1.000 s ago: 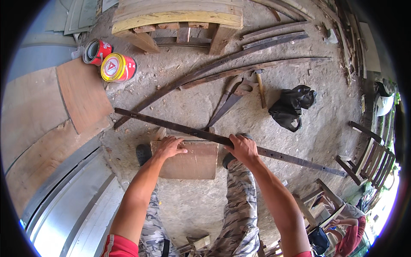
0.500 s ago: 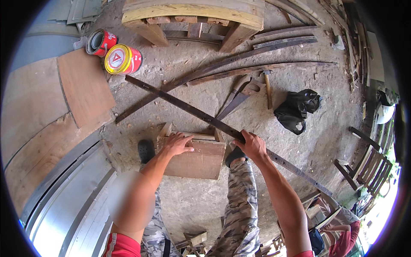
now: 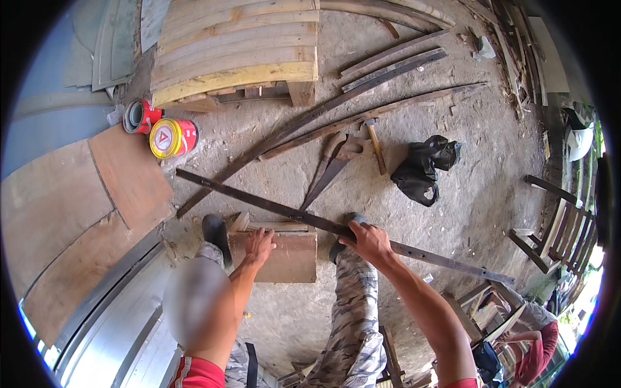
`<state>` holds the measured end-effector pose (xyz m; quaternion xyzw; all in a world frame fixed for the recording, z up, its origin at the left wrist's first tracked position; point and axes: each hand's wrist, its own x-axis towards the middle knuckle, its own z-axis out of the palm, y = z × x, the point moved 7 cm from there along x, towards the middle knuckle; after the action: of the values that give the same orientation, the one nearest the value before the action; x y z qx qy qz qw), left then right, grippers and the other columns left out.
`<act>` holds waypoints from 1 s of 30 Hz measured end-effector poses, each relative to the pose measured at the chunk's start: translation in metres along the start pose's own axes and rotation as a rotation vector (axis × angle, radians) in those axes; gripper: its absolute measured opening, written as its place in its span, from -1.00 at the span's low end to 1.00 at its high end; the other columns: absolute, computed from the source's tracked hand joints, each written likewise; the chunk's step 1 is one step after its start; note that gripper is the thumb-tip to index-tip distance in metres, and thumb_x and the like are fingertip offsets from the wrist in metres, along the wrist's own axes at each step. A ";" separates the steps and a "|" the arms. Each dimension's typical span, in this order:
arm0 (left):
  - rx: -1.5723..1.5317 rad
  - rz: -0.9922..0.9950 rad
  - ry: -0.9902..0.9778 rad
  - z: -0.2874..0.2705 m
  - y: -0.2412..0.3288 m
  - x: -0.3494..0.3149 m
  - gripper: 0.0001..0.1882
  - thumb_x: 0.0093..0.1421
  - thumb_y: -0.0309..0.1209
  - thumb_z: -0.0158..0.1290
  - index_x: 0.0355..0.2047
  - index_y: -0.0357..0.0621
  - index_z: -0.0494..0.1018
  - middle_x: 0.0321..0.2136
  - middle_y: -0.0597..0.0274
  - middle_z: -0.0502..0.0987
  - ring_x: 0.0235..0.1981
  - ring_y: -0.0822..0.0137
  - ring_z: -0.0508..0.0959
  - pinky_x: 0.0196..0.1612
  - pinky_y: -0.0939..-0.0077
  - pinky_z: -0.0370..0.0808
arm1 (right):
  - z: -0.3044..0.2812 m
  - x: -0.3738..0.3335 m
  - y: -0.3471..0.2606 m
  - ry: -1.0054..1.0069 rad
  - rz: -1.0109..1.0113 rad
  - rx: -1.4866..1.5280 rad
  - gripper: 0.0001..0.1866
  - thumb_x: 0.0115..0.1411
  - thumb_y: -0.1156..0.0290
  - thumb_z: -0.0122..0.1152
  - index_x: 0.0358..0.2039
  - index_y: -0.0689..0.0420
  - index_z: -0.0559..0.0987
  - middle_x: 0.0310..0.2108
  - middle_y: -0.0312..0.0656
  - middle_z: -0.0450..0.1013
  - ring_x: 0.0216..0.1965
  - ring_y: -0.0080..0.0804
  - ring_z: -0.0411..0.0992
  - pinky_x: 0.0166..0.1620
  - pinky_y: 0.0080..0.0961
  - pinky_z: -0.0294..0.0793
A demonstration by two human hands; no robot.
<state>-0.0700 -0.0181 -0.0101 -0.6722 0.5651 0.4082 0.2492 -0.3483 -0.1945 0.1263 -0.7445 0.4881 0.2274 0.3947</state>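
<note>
My right hand (image 3: 365,240) is wrapped round a long dark wooden batten (image 3: 259,200) with small holes along it. The batten slants from the far left down to the near right, crossing over my right foot and just past a low wooden stool. My left hand (image 3: 260,247) rests on the far edge of that stool (image 3: 284,258), its fingers bent over the rim; the fingertips are partly hidden. Beyond the batten lie handsaws (image 3: 333,167), their blades toward me, and a hammer (image 3: 376,145) with a wooden handle.
A yellow-lidded red can (image 3: 173,138) stands by an open red can (image 3: 141,116) at left. Dark battens (image 3: 375,115) lie ahead, near a slatted wooden pallet table (image 3: 236,45). A black plastic bag (image 3: 424,168) sits to the right. Another person (image 3: 540,346) works at lower right.
The view has shifted, so the pallet table shows more fully. My left hand's fingers have drawn together at the stool's far edge. My right hand keeps its hold on the batten.
</note>
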 end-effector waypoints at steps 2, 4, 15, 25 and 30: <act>0.015 0.034 0.028 -0.008 -0.001 0.000 -0.36 0.16 0.00 0.21 0.21 0.13 0.38 0.07 0.13 0.46 0.14 0.05 0.44 0.15 0.05 0.41 | -0.005 -0.002 0.008 -0.025 -0.017 -0.013 -0.48 0.17 -0.15 0.28 -0.07 -0.02 0.50 -0.30 -0.06 0.57 -0.26 0.01 0.59 -0.27 -0.08 0.58; 0.015 0.082 0.044 -0.008 0.000 0.000 -0.36 0.14 -0.01 0.23 0.21 0.12 0.39 0.06 0.10 0.46 0.13 0.03 0.45 0.13 0.05 0.44 | -0.008 0.000 0.012 -0.019 -0.065 -0.020 -0.47 0.17 -0.17 0.26 -0.08 -0.01 0.50 -0.32 -0.07 0.57 -0.29 0.01 0.59 -0.29 -0.08 0.59; -0.457 0.198 0.042 -0.063 -0.011 -0.018 -0.30 0.18 0.10 0.17 0.15 -0.14 0.43 -0.02 0.02 0.60 0.03 0.09 0.57 0.13 0.14 0.43 | -0.031 0.036 -0.083 0.091 -0.122 -0.038 -0.53 0.07 0.03 0.42 -0.11 0.01 0.53 -0.29 -0.12 0.53 -0.22 -0.05 0.55 -0.20 -0.15 0.56; -0.734 0.815 0.690 -0.264 0.003 -0.057 -0.72 0.17 -0.20 0.30 -0.25 -0.10 0.58 -0.54 0.34 0.58 -0.52 0.28 0.58 -0.39 0.38 0.48 | -0.044 0.146 -0.119 0.218 -0.286 -0.059 -0.59 0.04 0.04 0.43 -0.22 0.05 0.59 -0.40 -0.09 0.59 -0.31 -0.07 0.62 -0.31 -0.18 0.58; -0.284 0.947 0.969 -0.306 0.007 -0.008 -0.73 0.14 -0.21 0.31 -0.28 -0.11 0.57 -0.41 0.29 0.57 -0.35 0.22 0.57 -0.27 0.32 0.48 | -0.081 0.167 -0.103 0.163 -0.220 -0.099 -0.58 0.01 0.03 0.45 -0.27 0.08 0.61 -0.44 -0.11 0.57 -0.33 -0.04 0.61 -0.30 -0.13 0.55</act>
<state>0.0050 -0.2591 0.1639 -0.4857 0.7864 0.1970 -0.3269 -0.1884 -0.3297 0.0905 -0.8279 0.4222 0.1454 0.3393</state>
